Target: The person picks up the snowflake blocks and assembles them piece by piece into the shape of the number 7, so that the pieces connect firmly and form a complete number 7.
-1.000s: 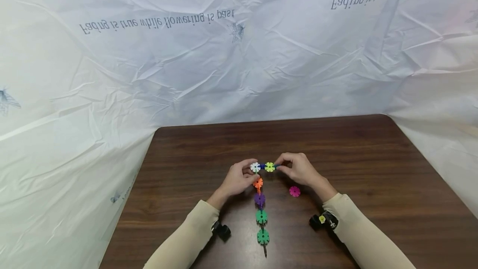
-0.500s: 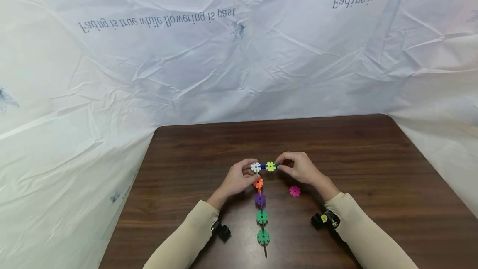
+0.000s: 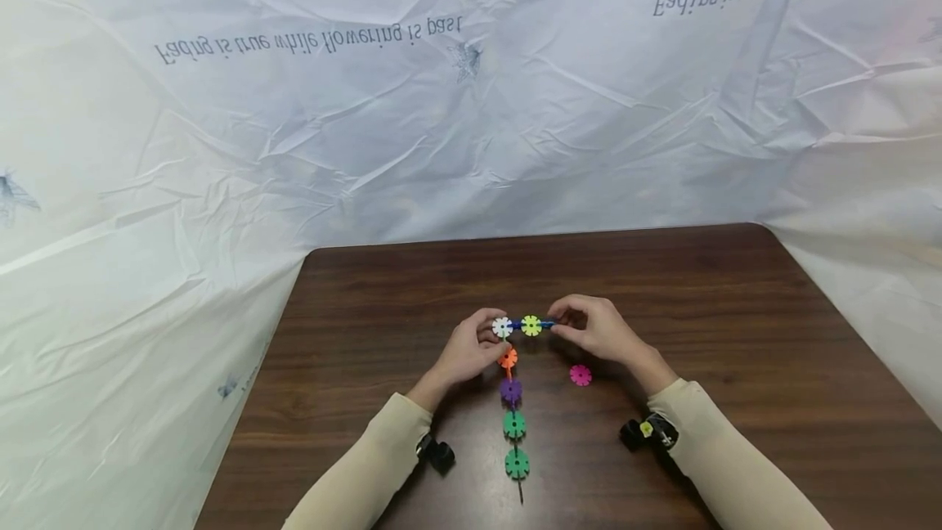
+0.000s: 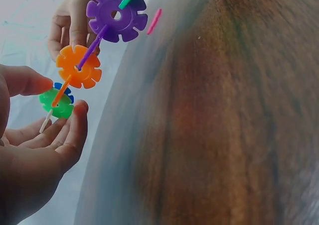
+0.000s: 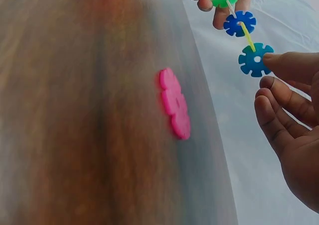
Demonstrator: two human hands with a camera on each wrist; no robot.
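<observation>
Notched plastic flower discs are slotted into an L-shaped chain. At its corner my left hand [image 3: 465, 350] pinches a light green disc [image 4: 56, 103] between thumb and fingers, beside a white disc [image 3: 503, 327]. A blue disc [image 3: 518, 325] and a yellow disc [image 3: 531, 325] run right from there. My right hand [image 3: 599, 330] has thumb and fingertips at the edge of the blue end disc [image 5: 250, 63]. Down toward me go an orange disc [image 3: 508, 357], a purple disc [image 3: 511, 390] and two green discs [image 3: 514, 424], with edge-on discs between them.
A loose pink disc [image 3: 580, 375] lies on the brown wooden table [image 3: 684, 293], below the right hand. White printed sheeting [image 3: 471, 145] hangs behind and beside the table. Black cameras [image 3: 436, 454] are strapped on both wrists.
My right hand has shifted slightly right and away from me, and more of the blue end disc shows beside its fingertips. The left hand and the chain have barely moved.
</observation>
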